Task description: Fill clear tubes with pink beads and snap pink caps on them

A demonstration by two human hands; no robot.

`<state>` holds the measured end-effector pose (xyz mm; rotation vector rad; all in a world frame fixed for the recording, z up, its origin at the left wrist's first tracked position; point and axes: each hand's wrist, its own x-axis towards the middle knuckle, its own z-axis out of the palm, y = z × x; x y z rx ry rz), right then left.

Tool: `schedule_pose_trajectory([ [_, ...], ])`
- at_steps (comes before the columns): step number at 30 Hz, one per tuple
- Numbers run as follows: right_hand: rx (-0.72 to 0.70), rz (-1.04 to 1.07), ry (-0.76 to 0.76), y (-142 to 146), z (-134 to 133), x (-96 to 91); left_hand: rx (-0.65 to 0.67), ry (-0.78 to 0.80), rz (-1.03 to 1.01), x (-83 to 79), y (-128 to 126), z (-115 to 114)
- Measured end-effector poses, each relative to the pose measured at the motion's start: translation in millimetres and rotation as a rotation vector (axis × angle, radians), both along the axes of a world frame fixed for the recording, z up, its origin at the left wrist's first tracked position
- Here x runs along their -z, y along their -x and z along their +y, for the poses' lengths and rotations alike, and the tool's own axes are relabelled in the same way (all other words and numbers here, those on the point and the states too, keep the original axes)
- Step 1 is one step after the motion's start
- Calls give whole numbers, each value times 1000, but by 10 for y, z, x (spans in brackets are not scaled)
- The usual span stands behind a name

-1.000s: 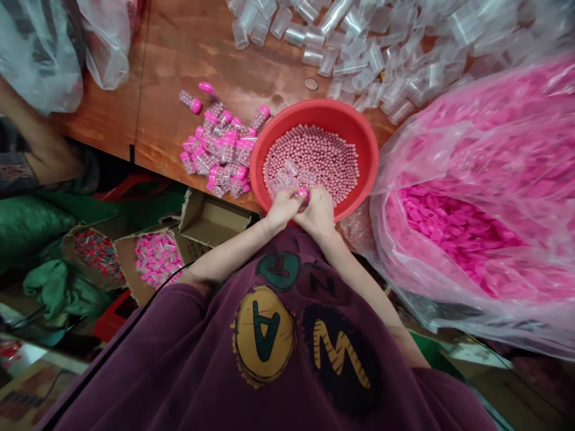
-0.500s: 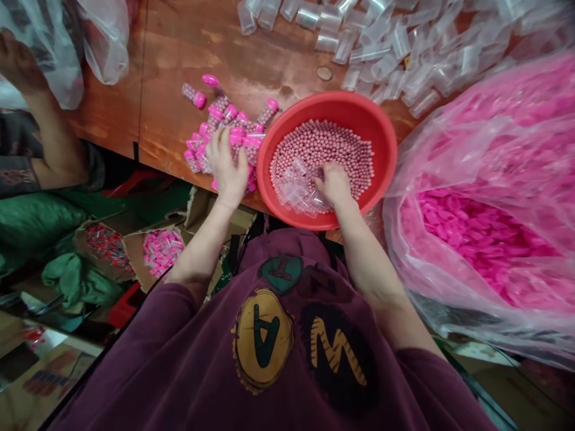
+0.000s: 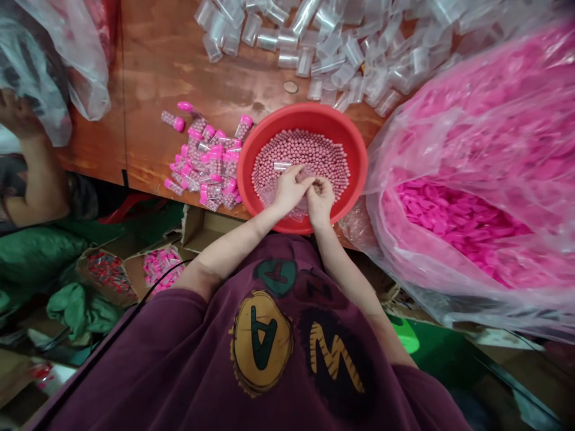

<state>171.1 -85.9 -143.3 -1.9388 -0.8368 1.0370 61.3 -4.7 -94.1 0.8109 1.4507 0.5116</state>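
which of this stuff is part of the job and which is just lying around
Part of the job: left hand, right hand, red plastic basin, pink beads, clear plastic vials, filled pink-capped vials, bag of pink caps

Just lying around: green cloth, cardboard box, clear plastic bag

Hidden behind the fingers of the left hand point(image 3: 290, 191) and right hand point(image 3: 320, 201): anything pinched between them. Cut off by the frame's edges: clear plastic vials point(image 3: 314, 60), a plastic bag point(image 3: 471, 149), a co-worker's arm point(image 3: 40, 179).
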Motion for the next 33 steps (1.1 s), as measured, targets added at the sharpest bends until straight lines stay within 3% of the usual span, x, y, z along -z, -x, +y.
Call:
schedule_pose_trajectory([
  [4, 122, 81, 140, 88, -6, -17, 185, 123, -38, 122, -90, 171],
  [6, 72, 87, 151, 59, -11, -100, 354, 47, 46, 172, -106, 293],
  [9, -10, 23, 107, -139, -114, -328, 602, -211, 294, 244, -109, 475],
  [11, -16, -96, 23, -445, -266, -509, 737, -316, 427, 307, -125, 552],
  [14, 100, -428, -100, -1176, -528, -717, 868, -324, 473, 409, -221, 521],
  [17, 249, -703, -3, -1938, -610, -768, 949, -338, 402, 489, -407, 321],
  [20, 118, -798, 298, -2345, -421, -695, 954, -371, 340, 569, -596, 95],
  [23, -40, -777, 510, -2408, -159, -577, 875, -378, 258, 669, -654, -3],
  [25, -33, -703, 501, -2403, -63, -497, 822, -357, 191, 723, -590, 17],
  [28, 26, -544, 368, -2447, -55, -400, 765, -333, 56, 729, -377, 97],
  [33, -25, -589, 398, -2607, -122, -425, 531, -160, -369, 462, 17, 126],
])
